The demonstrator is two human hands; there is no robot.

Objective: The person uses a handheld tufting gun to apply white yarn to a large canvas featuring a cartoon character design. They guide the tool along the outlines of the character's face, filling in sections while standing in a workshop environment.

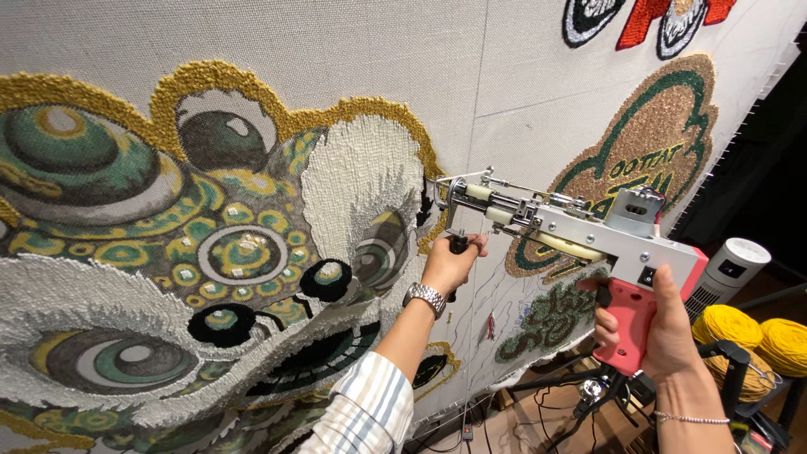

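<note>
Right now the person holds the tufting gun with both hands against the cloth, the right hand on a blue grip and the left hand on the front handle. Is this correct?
Not quite: in the head view the grip under the right hand is pink, not blue. The rest holds: the left hand is on the front handle of the tufting gun, against the cloth.

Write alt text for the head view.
Two bare hands press a tufting gun against a stretched cloth bearing a green, gold and white tufted creature face. The right hand grips the pink handle; the left hand grips the front handle. Yellow yarn cones sit lower right.
</note>
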